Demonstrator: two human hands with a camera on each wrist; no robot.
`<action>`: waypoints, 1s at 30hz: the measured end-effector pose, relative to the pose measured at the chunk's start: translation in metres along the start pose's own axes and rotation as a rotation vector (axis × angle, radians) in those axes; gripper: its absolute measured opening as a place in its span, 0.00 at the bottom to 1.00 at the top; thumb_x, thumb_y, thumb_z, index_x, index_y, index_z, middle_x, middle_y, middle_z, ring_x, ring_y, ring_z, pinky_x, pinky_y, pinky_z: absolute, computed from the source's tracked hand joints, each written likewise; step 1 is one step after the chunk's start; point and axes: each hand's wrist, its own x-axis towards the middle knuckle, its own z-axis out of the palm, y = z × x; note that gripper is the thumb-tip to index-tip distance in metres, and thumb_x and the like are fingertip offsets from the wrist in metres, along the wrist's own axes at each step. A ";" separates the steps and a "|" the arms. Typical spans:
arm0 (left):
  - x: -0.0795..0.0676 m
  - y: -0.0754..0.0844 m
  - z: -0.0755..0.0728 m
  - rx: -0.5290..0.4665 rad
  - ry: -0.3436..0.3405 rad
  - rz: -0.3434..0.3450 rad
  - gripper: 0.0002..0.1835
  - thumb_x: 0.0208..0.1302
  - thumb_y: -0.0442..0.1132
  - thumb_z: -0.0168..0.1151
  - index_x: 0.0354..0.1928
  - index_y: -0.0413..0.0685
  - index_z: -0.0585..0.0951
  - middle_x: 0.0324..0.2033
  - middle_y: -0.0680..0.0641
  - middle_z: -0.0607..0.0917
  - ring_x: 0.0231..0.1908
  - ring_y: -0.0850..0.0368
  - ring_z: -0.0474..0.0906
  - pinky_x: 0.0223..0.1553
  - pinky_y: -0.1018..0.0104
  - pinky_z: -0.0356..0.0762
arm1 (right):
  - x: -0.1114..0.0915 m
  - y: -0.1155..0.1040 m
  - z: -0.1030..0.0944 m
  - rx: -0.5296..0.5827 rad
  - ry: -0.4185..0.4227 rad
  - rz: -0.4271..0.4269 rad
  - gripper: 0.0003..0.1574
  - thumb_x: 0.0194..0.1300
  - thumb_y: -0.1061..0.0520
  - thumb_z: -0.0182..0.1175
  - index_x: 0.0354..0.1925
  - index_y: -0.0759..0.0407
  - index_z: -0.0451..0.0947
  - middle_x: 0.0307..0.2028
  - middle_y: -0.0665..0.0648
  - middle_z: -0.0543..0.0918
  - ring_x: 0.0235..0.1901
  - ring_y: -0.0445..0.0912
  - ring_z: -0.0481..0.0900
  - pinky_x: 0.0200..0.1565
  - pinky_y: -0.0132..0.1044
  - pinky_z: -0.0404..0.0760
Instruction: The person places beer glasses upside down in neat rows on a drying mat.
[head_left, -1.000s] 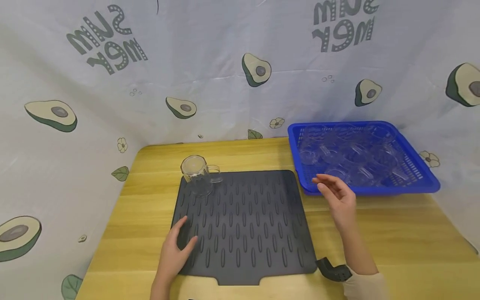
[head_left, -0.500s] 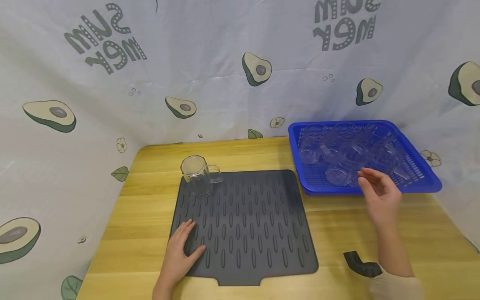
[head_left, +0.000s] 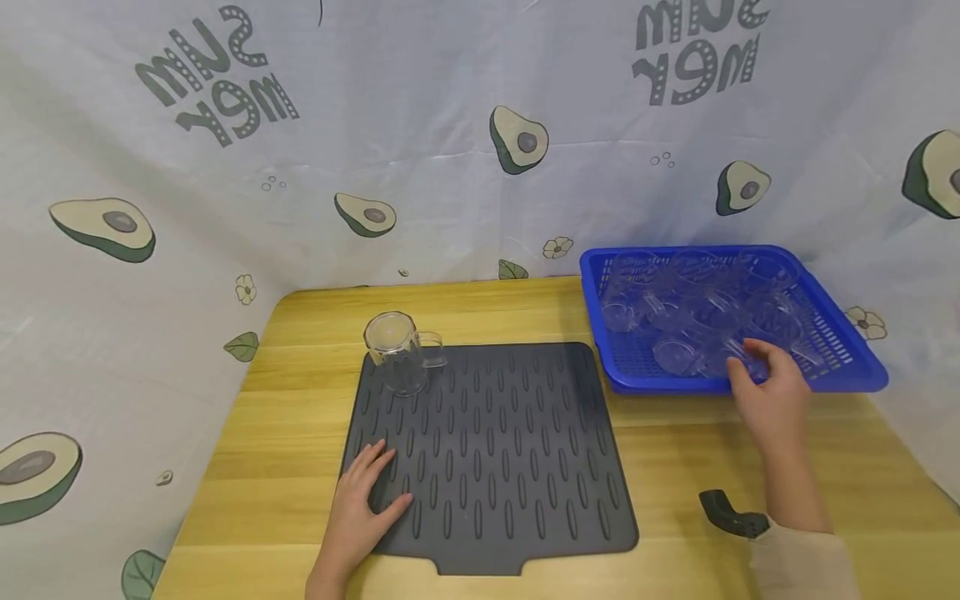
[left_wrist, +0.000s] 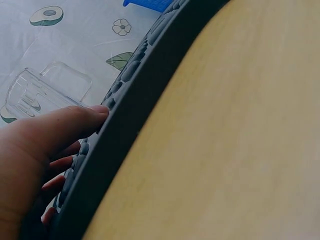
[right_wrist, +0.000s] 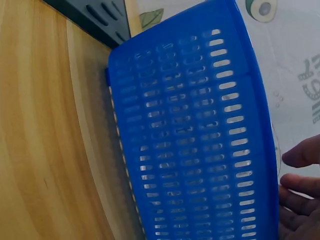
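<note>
In the head view my left hand (head_left: pixel 356 512) rests on the left part of the dark grey drying mat (head_left: pixel 495 450), fingers spread and thumb apart. The left wrist view shows its thumb (left_wrist: pixel 75 122) by the mat's edge. A clear glass mug (head_left: pixel 397 354) stands upside down on the mat's far left corner, handle to the right. My right hand (head_left: pixel 776 404) reaches over the front rim of the blue plastic basket (head_left: pixel 622 379), thumb and fingers curved beside the glass mugs (head_left: pixel 678 354). Its fingertips are partly hidden, and whether they touch a mug is unclear.
Several clear glass mugs lie close together in the basket, hard to tell apart. The wooden table (head_left: pixel 285 467) meets a hanging avocado-print cloth (head_left: pixel 450 175) at the back and sides. A black curved piece (head_left: pixel 733 515) sits by my right sleeve.
My right hand has moved right, then down into the basket's front. My left hand has shifted slightly right and settled onto the mat. The mug on the mat stays put.
</note>
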 end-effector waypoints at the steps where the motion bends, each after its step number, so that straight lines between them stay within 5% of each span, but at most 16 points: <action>1: 0.000 0.000 0.000 -0.002 0.003 0.001 0.35 0.51 0.44 0.76 0.61 0.42 0.77 0.66 0.39 0.71 0.67 0.34 0.59 0.60 0.30 0.57 | 0.002 0.000 -0.001 -0.023 -0.016 -0.024 0.30 0.73 0.54 0.51 0.67 0.70 0.65 0.62 0.71 0.70 0.64 0.65 0.64 0.65 0.59 0.59; 11: 0.000 -0.002 -0.002 -0.023 0.013 0.012 0.34 0.51 0.46 0.76 0.60 0.43 0.78 0.65 0.40 0.71 0.67 0.34 0.60 0.60 0.30 0.56 | 0.015 0.000 0.003 -0.178 -0.173 -0.097 0.36 0.74 0.53 0.47 0.68 0.78 0.54 0.60 0.81 0.63 0.59 0.75 0.60 0.58 0.70 0.58; 16: 0.000 -0.002 -0.001 -0.015 0.030 0.022 0.34 0.50 0.45 0.77 0.60 0.43 0.78 0.65 0.40 0.72 0.66 0.34 0.61 0.59 0.30 0.58 | 0.018 -0.001 0.011 -0.253 -0.203 -0.089 0.37 0.75 0.52 0.45 0.69 0.78 0.52 0.61 0.81 0.66 0.58 0.74 0.64 0.62 0.70 0.48; 30: 0.001 -0.001 -0.002 -0.014 0.014 0.003 0.33 0.51 0.47 0.76 0.60 0.44 0.78 0.65 0.40 0.72 0.67 0.35 0.61 0.61 0.31 0.57 | 0.021 -0.012 0.012 -0.360 -0.224 -0.040 0.35 0.77 0.43 0.44 0.54 0.78 0.70 0.46 0.75 0.78 0.46 0.71 0.73 0.56 0.70 0.58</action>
